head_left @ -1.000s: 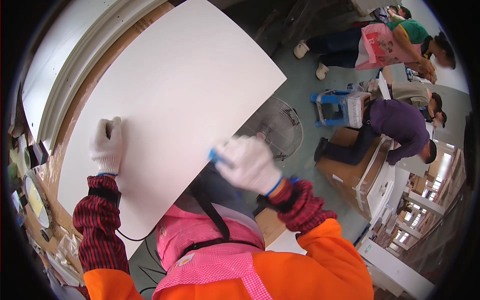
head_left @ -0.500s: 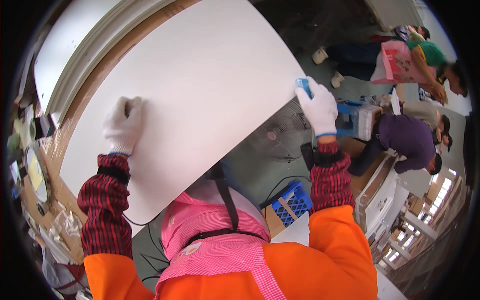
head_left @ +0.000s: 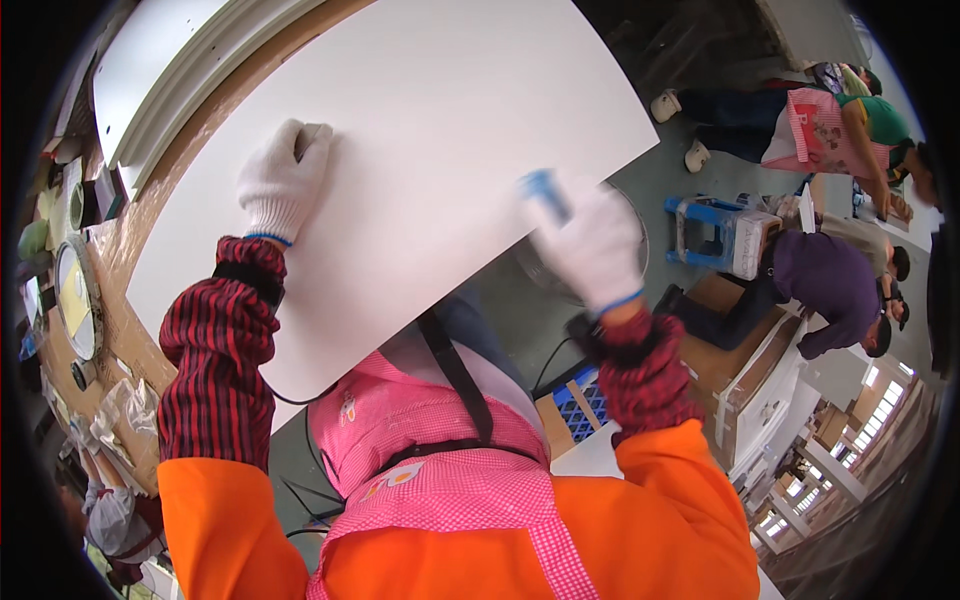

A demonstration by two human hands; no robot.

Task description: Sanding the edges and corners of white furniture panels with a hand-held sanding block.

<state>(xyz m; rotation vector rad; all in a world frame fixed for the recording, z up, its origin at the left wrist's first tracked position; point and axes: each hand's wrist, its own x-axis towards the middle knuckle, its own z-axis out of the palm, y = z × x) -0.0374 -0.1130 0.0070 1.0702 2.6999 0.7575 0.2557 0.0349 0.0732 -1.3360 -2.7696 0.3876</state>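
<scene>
White board (head_left: 420, 150) is pressed flat by left hand (head_left: 283, 183), fingers spread, near its left edge. Blue tool (head_left: 545, 192) is gripped in right hand (head_left: 592, 243) at board's lower-right edge; edge work apparently unfinished.

We see even, bright indoor light with soft shadows under the white panel (head_left: 400, 170). Our right hand (head_left: 590, 245) smears with motion blur; the fisheye bends edges, and black vignette rings the frame.
</scene>
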